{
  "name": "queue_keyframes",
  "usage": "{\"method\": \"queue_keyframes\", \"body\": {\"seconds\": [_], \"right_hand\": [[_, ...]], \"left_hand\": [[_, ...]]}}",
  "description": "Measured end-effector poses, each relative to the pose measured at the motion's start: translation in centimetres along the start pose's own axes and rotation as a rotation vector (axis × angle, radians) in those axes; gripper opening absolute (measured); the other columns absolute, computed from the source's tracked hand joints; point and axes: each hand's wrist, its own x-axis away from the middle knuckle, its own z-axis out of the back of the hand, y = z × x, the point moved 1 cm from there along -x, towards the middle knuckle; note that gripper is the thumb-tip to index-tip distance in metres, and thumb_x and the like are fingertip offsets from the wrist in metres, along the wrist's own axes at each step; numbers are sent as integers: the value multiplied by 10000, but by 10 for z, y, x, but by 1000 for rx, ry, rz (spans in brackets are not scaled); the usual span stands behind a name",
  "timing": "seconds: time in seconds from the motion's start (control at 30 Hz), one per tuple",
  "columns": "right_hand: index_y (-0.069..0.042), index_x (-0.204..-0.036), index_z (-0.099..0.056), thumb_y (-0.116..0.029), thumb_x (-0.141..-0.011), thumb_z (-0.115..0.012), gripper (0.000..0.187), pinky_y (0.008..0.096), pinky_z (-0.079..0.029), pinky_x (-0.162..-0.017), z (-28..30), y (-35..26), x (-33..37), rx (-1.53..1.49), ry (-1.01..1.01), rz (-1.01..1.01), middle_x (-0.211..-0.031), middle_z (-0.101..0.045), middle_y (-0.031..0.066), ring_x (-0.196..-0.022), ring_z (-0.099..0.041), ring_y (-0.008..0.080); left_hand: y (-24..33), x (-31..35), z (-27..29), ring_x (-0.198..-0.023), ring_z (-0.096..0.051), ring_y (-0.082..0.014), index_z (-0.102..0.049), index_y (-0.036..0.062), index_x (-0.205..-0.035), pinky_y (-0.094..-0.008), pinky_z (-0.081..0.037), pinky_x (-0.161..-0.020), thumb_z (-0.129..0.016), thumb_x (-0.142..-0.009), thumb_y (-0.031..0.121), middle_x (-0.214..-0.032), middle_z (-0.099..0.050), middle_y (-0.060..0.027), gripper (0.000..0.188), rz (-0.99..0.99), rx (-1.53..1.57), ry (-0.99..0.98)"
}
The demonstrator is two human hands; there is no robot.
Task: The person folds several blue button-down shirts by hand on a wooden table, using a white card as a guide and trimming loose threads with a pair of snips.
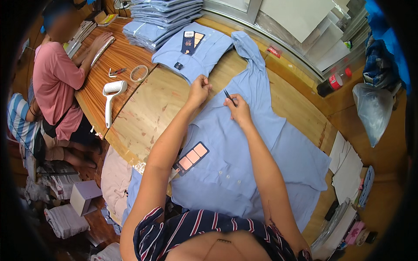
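Observation:
A light blue shirt (257, 143) lies spread across the table in front of me, one sleeve (252, 54) reaching toward the far side. My right hand (239, 111) is closed around a slim black pointed tool (230, 97), held just above the shirt; its exact kind is unclear. To its left, my left hand (200, 91) is pinched closed near the shirt's edge, and whatever its fingertips hold is too small to make out. A dark hang tag with pink panels (191, 157) rests on the shirt near my left forearm. Beyond my hands sits a folded blue shirt (174, 58) with a dark tag (191, 42).
On the left are a white lint roller (114, 87), a tape roll (139, 74) and small snips (116, 71). Stacked blue shirts (163, 21) stand at the back. A person in pink (56, 78) works at the far left. A bottle (333, 82) lies at the right.

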Motion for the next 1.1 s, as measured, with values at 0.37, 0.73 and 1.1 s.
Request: {"method": "queue_keyframes", "body": {"seconds": [0.37, 0.73, 1.1], "right_hand": [[-30, -952, -503, -232, -814, -545, 248, 210, -348, -377, 49, -4, 56, -76, 140, 41, -699, -611, 45, -399, -432, 67], [33, -1064, -499, -219, -819, -540, 354, 305, -400, -823, 240, 97, 257, 612, 1015, -51, -961, -569, 152, -878, -538, 225], [13, -929, -580, -417, -773, -567, 458, 326, -470, -685, 337, 143, 483, 782, 1771, -458, -870, -604, 139, -784, -587, 244]], "left_hand": [[-4, 23, -1, -690, -544, -315, -629, 34, -803, -376, -439, -621, -595, -682, 98, -784, -540, -158, 141, -415, -684, 8], [-15, 10, -15, -714, -514, -310, -523, -7, -733, -372, -416, -623, -494, -709, 14, -726, -497, -169, 43, -488, -751, 83], [123, 262, 100, -739, -531, -296, -552, 22, -755, -359, -426, -657, -569, -710, 77, -755, -543, -133, 72, -201, -643, -551]]}}
